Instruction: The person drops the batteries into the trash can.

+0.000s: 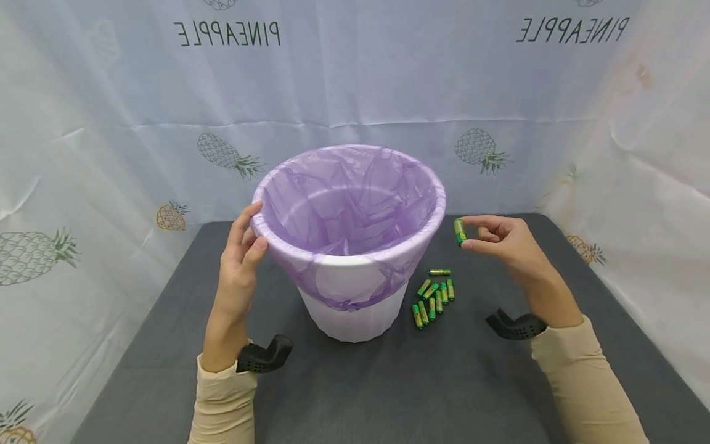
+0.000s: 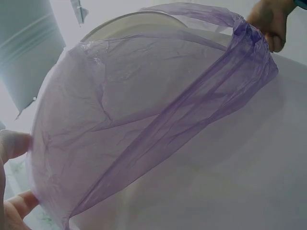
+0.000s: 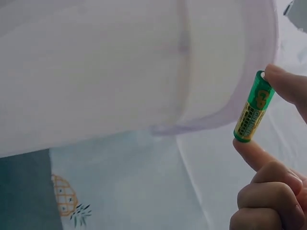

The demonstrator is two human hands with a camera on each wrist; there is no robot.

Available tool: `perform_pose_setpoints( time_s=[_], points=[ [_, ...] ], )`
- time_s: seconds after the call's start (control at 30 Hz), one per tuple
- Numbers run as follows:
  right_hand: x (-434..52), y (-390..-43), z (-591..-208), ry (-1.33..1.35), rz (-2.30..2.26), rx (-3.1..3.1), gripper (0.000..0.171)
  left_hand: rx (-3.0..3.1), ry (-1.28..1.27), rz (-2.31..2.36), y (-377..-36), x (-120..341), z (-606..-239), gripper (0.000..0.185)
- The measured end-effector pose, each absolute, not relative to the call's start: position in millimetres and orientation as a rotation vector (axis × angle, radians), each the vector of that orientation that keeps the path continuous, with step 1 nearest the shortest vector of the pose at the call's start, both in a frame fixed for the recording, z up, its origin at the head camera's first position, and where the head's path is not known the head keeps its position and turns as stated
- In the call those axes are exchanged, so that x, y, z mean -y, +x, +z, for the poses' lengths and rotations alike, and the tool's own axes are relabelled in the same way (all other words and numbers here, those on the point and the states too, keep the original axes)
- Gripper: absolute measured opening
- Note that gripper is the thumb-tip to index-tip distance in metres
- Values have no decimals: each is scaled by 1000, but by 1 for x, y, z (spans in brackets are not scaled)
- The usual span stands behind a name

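Observation:
A white trash bin [image 1: 355, 324], lined with a purple plastic bag [image 1: 344, 209], stands in the middle of the table. My left hand [image 1: 238, 274] rests its thumb and fingertips against the rim at the bin's left side. Right of the bin, above the table, my right hand [image 1: 507, 243] pinches a green and gold battery [image 3: 254, 106] by its two ends, between thumb and index finger. The other fingers of that hand are folded in. Several more batteries [image 1: 432, 308] lie loosely grouped beside the bin's base, below and left of the right hand.
The dark grey table [image 1: 366, 388] extends around the bin. A pale curtain [image 1: 355, 80] with pineapple prints hangs behind it and at both sides. The bag folds over the rim and hangs down the bin's outside. A black wrist mount [image 1: 516, 325] sits at each wrist.

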State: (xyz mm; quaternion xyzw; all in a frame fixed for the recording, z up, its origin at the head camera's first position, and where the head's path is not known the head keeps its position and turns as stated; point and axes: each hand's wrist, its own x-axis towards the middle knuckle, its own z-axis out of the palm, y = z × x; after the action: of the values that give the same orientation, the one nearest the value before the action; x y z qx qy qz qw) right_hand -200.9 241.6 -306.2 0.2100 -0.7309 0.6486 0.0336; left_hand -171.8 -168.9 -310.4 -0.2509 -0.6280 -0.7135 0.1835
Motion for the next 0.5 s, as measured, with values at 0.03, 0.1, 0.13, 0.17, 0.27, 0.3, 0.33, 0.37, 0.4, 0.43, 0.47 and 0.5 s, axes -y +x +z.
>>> perform_pose_setpoints(
  time_s=[0.03,0.1,0.13,0.17,0.27,0.3,0.33,0.37,0.4,0.43,0.47,0.5],
  points=[
    [-240,-201,-303,652,2006,2227,40,1771,-703,-2014,-172,169,-311,50],
    [-237,-200,-296,664,2032,2184,41,1772,-691,-2018,-172,169,-311,50],
    [-236,-200,-293,670,2046,2163,41,1771,-700,-2016,-173,169,-311,50],
    [-234,-200,-290,673,2066,2138,41,1771,-700,-2016,-173,169,-311,50],
    [-231,-200,-281,672,2087,2093,41,1772,-691,-2013,-172,169,-311,50],
    [-230,-200,-278,670,2087,2081,41,1774,-699,-2009,-172,169,-311,50],
    [-230,-200,-276,668,2091,2069,41,1775,-690,-2011,-172,169,-311,50],
    [-229,-201,-274,666,2089,2062,42,1776,-691,-2009,-172,169,-311,50],
    [-228,-201,-272,663,2080,2061,42,1779,-687,-2009,-172,169,-311,50],
    [-227,-202,-270,663,2075,2058,42,1781,-684,-2008,-171,169,-310,50],
    [-226,-202,-269,663,2072,2054,42,1782,-681,-2007,-171,168,-310,51],
    [-225,-202,-267,663,2071,2050,42,1783,-681,-2006,-171,168,-309,51]
  ],
)
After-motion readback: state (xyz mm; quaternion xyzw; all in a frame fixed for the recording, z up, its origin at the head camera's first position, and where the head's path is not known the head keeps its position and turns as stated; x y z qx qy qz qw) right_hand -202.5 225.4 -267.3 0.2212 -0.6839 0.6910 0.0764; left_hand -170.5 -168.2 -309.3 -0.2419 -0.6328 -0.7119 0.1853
